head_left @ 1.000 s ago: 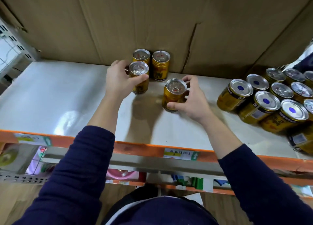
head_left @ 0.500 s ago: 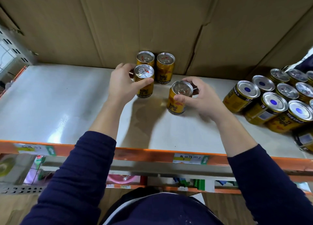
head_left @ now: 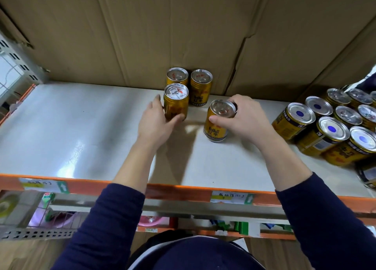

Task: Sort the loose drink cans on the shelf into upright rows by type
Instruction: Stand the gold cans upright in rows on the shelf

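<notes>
Two gold drink cans (head_left: 177,77) (head_left: 201,89) stand upright side by side against the cardboard back wall. A third gold can (head_left: 176,99) stands directly in front of the left one. My left hand (head_left: 155,123) cups this can from the left, thumb on its lower front and fingers loose at its side. A fourth gold can (head_left: 216,127) stands upright on the shelf to the right and slightly nearer. My right hand (head_left: 249,121) grips it around the top rim.
A cluster of several gold cans (head_left: 325,135) crowds the shelf's right end, some with blue-dot lids and leaning. The white shelf board (head_left: 81,127) has an orange front rail (head_left: 183,190) with paper labels. Cardboard (head_left: 142,36) lines the back.
The can in my right hand went from tilted to standing upright on the shelf. My left hand slid lower on its can and loosened.
</notes>
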### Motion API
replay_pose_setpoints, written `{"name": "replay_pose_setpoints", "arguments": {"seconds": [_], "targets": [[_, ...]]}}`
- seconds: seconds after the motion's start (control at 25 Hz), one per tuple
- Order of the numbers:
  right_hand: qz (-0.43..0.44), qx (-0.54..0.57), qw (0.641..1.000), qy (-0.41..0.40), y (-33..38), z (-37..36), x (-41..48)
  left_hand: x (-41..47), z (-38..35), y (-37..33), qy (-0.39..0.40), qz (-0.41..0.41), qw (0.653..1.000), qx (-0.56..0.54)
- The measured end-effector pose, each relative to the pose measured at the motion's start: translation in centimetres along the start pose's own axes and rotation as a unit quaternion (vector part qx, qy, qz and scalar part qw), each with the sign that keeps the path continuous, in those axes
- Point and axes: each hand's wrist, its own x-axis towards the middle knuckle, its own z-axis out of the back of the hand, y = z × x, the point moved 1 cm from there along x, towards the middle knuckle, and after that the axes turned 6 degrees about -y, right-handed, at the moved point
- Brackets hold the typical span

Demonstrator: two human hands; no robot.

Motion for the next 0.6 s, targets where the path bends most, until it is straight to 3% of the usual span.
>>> {"name": "replay_pose_setpoints", "arguments": {"seconds": [0.16,0.32,0.44,0.6], "targets": [[0.026,0.031,0.999,-0.019,-0.5,0.7,3.8,-3.4,-1.4,1.1,-0.008,-0.053,0.994,0.090],[0.011,0.007,1.000,-0.018,-0.7,0.8,8.2,-3.7,-1.7,1.3,-0.026,-0.040,0.983,0.176],[-0.024,0.017,1.000,0.001,-1.4,0.5,9.2,-3.6,-1.7,1.6,-0.027,-0.042,0.983,0.179],[-0.065,0.041,0.996,-0.039,-2.3,-0.5,8.7,-3.6,-1.9,1.4,-0.036,-0.050,0.980,0.187]]}}
